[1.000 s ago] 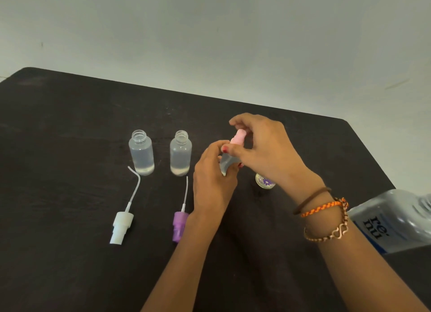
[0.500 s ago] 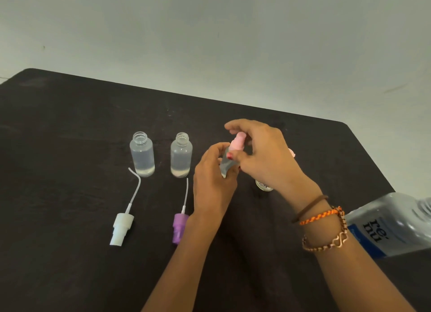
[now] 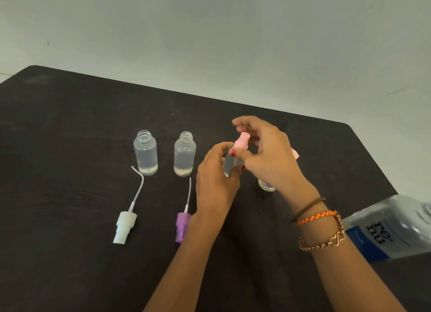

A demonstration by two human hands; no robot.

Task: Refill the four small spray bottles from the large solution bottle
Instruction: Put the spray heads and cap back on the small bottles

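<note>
While our left hand [image 3: 215, 178] wraps its grip round the small clear plastic spray bottle [image 3: 229, 164], held just above the dark desk [image 3: 70, 136], our right hand [image 3: 263, 153] pinches the pink spray cap [image 3: 243, 143] at its top, apparently to unscrew it. The bottle's long axis runs near upright, tipped slightly so the pink cap points up and a little to the right, away from us.

We judge the main risk to be tipping: once the cap loosens, any further lean could spill what liquid is left. A quick pull could also flick drops from the dip tube inside.

Two more clear bottles, the left open bottle [image 3: 145, 153] and the middle open bottle [image 3: 185, 154], stand uncapped close to our left hand; a careless elbow could knock them. Their white spray head [image 3: 124, 225] and purple spray head [image 3: 183, 226] lie on the desk just in front of them. The large clear solution bottle with a blue label [image 3: 391, 230] lies on its side at the desk's right edge, where our right forearm could nudge it off.
</note>
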